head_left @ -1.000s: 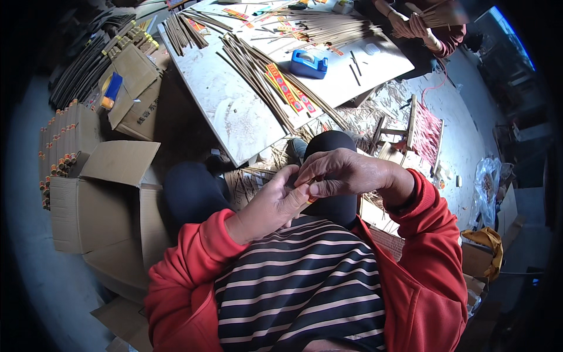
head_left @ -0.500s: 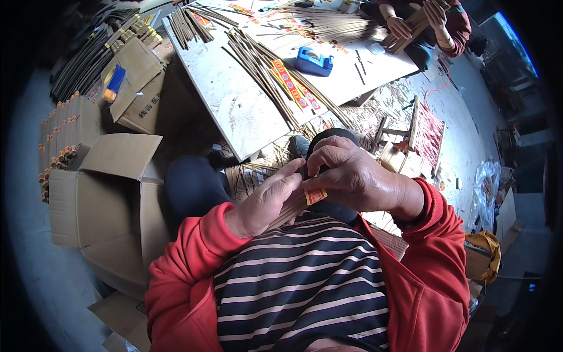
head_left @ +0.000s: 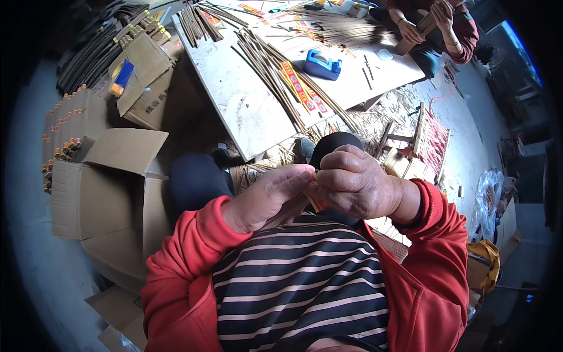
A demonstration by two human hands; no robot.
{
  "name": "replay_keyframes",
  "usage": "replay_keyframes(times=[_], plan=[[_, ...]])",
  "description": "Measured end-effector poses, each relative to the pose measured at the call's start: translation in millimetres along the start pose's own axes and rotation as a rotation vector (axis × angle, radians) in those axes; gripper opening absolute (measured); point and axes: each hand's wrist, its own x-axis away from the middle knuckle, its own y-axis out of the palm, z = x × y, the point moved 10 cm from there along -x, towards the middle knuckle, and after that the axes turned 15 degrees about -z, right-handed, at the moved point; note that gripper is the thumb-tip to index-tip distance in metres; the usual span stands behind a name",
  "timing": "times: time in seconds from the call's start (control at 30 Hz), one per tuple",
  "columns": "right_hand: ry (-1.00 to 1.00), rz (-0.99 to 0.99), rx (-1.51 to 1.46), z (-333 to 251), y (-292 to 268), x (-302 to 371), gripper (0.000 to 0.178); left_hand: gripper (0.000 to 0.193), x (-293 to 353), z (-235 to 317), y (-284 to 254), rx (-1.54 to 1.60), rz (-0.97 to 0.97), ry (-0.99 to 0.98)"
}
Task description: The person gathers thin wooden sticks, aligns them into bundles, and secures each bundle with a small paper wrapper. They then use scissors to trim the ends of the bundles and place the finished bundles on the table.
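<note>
Low in front of my striped shirt, a bundle of thin brown incense sticks [head_left: 285, 213] lies across between my hands. My left hand [head_left: 264, 198] wraps along the bundle from the left, its fingertips meeting my right hand. A red and yellow paper label [head_left: 318, 203] shows at the bundle's right part, mostly covered by fingers. My right hand [head_left: 356, 183] is curled, with its thumb and fingers pinched on the label against the sticks. The far end of the bundle is hidden behind that hand.
Ahead stands a white table [head_left: 252, 120] with loose incense sticks [head_left: 267, 76], label strips [head_left: 298, 87] and a blue tape dispenser [head_left: 322, 64]. A co-worker's hands [head_left: 410, 32] hold sticks at far right. An open cardboard box [head_left: 111, 202] is at left, a wooden stool [head_left: 419, 132] at right.
My right fingers have curled in tighter over the label, covering more of it. My left fingertips have moved right to meet them. The view has shifted slightly.
</note>
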Motion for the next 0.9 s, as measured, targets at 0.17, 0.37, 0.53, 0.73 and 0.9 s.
replay_keyframes(times=[0.17,0.37,0.53,0.73,0.9], plan=[[-0.104,0.036,-0.049,-1,-3,-1,0.023,0.037,4,3,2,0.040,0.010,-0.014],[-0.159,0.112,-0.050,0,-5,3,0.023,0.037,6,2,4,0.096,0.016,-0.044],[-0.102,0.220,0.089,-3,-7,9,0.030,0.037,8,13,-2,0.034,0.124,0.056],[0.614,0.519,-0.687,50,-4,51,0.035,0.044,27,38,-17,-0.292,0.338,0.060],[0.899,0.334,-1.354,55,73,38,0.038,0.034,32,46,-20,-0.431,0.464,0.150]])
